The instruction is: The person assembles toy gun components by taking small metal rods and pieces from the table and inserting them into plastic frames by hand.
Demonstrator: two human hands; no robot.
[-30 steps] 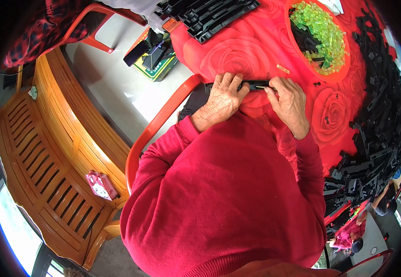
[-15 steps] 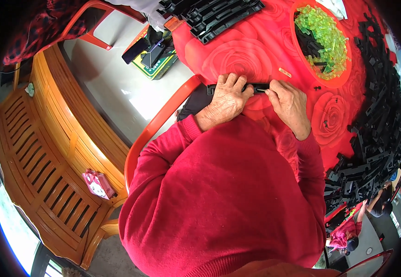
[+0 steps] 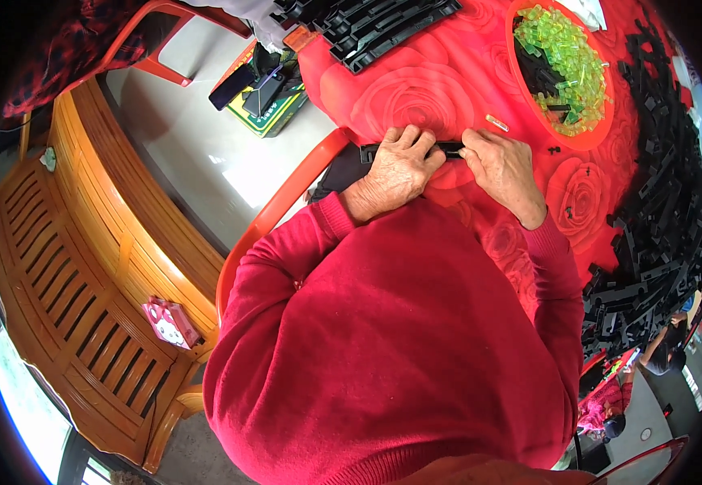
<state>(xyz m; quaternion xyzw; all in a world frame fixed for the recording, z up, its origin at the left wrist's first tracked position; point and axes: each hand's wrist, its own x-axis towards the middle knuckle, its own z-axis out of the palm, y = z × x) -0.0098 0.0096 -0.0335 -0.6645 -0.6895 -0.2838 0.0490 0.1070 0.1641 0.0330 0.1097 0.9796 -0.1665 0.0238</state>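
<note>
Head view: a black strip [image 3: 451, 149] is gripped by the left hand [image 3: 402, 167]; whether its end is pinched by the right hand [image 3: 505, 172] cannot be told.

One held black strip [image 3: 451, 148], one orange basin [image 3: 575, 143], one bench [image 3: 124, 257]

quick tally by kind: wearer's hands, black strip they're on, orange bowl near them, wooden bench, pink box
Left hand plus right hand: 2 hands
Black strip: 1
Orange bowl: 1
Wooden bench: 1
Pink box: 1
Total: 6

Bright glare on pale floor [image 3: 213, 157]
</note>
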